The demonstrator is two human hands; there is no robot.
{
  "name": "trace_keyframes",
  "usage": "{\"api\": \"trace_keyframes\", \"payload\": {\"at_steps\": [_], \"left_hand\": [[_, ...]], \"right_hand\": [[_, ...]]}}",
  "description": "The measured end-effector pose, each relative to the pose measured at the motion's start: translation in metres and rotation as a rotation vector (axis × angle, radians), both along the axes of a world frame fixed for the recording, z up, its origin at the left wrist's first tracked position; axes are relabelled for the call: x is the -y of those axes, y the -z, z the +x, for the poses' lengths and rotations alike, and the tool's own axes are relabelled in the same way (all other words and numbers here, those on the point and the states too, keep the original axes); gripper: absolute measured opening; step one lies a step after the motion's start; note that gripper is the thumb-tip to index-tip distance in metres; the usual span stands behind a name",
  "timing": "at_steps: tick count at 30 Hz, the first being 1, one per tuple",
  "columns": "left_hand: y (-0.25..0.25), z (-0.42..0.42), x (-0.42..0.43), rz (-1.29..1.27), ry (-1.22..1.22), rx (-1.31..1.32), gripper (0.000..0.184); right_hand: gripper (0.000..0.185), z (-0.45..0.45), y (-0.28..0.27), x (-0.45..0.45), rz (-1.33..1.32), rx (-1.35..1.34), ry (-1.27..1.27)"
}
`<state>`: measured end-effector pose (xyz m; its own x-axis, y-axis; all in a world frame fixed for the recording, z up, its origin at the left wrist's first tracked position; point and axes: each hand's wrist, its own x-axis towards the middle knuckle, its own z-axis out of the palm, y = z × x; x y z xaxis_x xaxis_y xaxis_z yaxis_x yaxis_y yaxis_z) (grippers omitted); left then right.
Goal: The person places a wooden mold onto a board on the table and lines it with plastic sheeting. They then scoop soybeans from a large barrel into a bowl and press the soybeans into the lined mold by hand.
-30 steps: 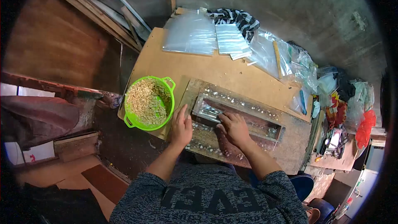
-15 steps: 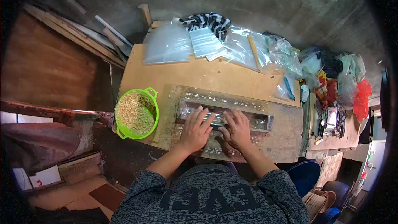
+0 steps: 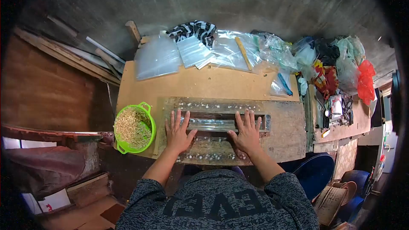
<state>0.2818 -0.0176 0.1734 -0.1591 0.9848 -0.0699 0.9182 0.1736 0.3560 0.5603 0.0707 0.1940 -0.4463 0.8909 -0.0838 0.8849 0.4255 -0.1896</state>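
My left hand [image 3: 178, 133] lies palm down, fingers spread, over the left end of a long narrow rectangular frame [image 3: 267, 123] on a worn wooden board. My right hand [image 3: 247, 133] rests in the same way towards the frame's right end, fingers apart. Between the hands, shiny clear plastic film [image 3: 211, 125] lies lengthwise within the frame; whether it is rolled or laid flat I cannot tell. White crumbs [image 3: 204, 106] are scattered on the board around it. Left of my left hand stands a green plastic basket [image 3: 146, 107] of pale chopped pieces [image 3: 130, 125], with a green scoop [image 3: 145, 133] in it.
Along the table's back lie a stack of clear plastic sheets [image 3: 157, 59], smaller sheets [image 3: 194, 52], a yellowish stick [image 3: 243, 54] and a striped cloth [image 3: 200, 32]. A blue cutter-like tool [image 3: 284, 84] and plastic bags [image 3: 328, 51] are to the right. A blue chair [image 3: 313, 174] stands at lower right.
My hands have spread apart, the left one sliding leftward to the frame's left end, uncovering the film between them. The head view has shifted slightly.
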Motion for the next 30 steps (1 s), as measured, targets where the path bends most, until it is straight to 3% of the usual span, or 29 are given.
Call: {"api": "trace_keyframes", "payload": {"at_steps": [7, 20, 24, 30], "left_hand": [[-0.017, 0.004, -0.008, -0.174, -0.088, 0.007, 0.082], [-0.020, 0.007, -0.009, -0.194, -0.114, -0.003, 0.089], [-0.021, 0.007, -0.008, -0.186, -0.104, -0.022, 0.091], [-0.019, 0.008, -0.009, -0.198, -0.108, -0.030, 0.094]], "right_hand": [[0.090, 0.003, 0.002, -0.002, -0.036, 0.042, 0.041], [0.098, 0.004, -0.005, -0.001, -0.038, 0.020, 0.087], [0.093, 0.013, -0.011, 0.001, 0.011, -0.070, 0.060], [0.062, 0.058, -0.029, -0.041, 0.344, -0.260, 0.184]]}}
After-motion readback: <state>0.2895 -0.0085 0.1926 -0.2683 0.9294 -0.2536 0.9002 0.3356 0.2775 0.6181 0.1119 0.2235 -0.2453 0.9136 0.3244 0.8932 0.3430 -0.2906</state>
